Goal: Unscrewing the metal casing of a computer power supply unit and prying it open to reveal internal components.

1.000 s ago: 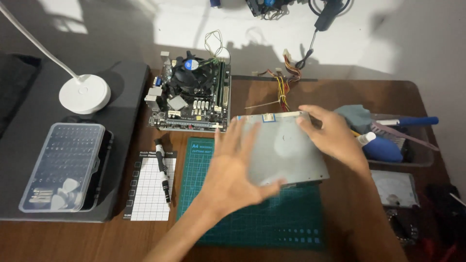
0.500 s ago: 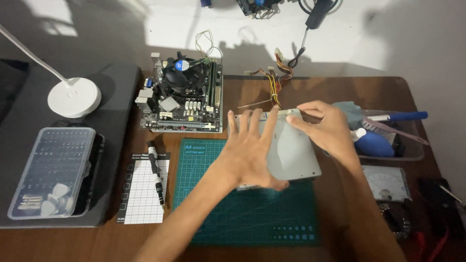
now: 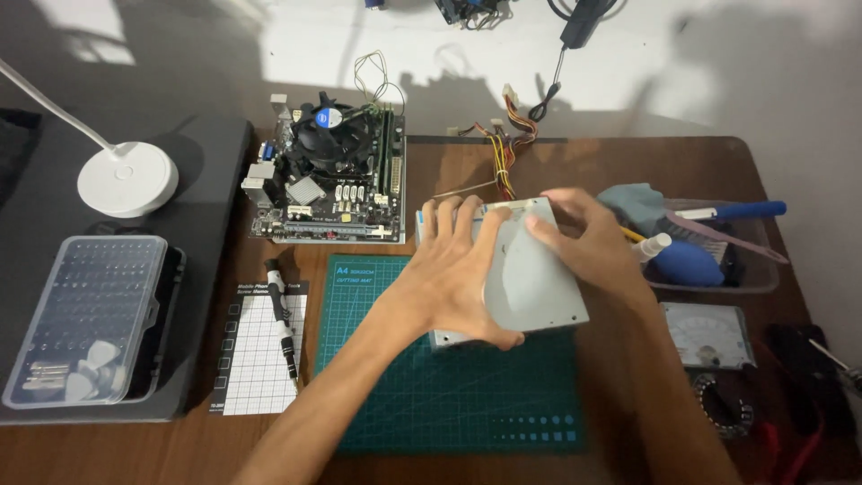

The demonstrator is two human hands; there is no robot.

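Grey metal drive lying on green mat; left hand pressing flat, fingers spread; right hand gripping its 3 o'clock edge.

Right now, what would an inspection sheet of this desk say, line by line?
Surface: brown wooden table, green cutting mat in the middle.
Job's things: grey metal drive box lying partly on the mat.
Clutter: motherboard, screwdriver on a grid sheet, clear bit case, lamp base, analog meter, tray with a blue blower.
Grippers: left hand flat on the box; right hand grips its far edge.
Cables: coloured wire bundle behind the box.
Surroundings: white wall.
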